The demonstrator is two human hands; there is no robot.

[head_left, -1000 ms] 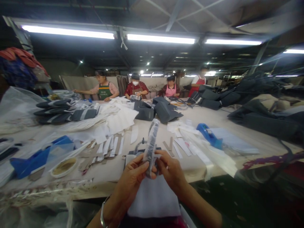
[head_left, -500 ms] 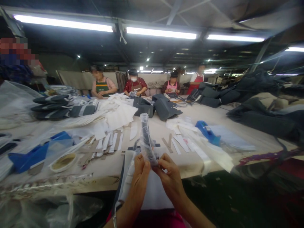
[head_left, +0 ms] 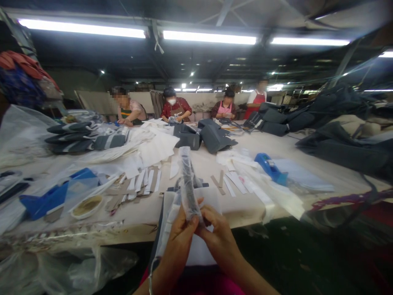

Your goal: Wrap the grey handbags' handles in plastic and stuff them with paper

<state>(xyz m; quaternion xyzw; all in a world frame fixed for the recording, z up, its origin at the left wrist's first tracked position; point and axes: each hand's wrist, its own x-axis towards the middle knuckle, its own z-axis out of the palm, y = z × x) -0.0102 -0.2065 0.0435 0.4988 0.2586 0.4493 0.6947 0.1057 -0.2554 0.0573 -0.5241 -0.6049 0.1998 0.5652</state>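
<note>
A dark strap, likely a bag handle, wrapped in thin clear plastic (head_left: 188, 180) stands up between my hands, its upper end pointing away from me. My left hand (head_left: 181, 231) is closed around its lower left side, thumb across the front. At the lower end, the bent fingers of my right hand (head_left: 215, 229) pinch the wrapping. Beneath both hands lies a dark bag (head_left: 158, 229) at the table's edge, with white sheet material (head_left: 199, 252) over it. The strap's lower end is partly hidden by my fingers.
A blue tape dispenser (head_left: 270, 169) stands right, another blue dispenser (head_left: 46, 200) left, beside a shallow bowl (head_left: 87, 206). Paper strips (head_left: 144, 182), white sheets (head_left: 156, 143) and dark bags (head_left: 215, 137) lie on the table (head_left: 248, 205). Several people work across it.
Both hands have come slightly lower and closer together at the wrapped strap's lower end. The view has shifted a little. Across the table, the leftmost person leans further down.
</note>
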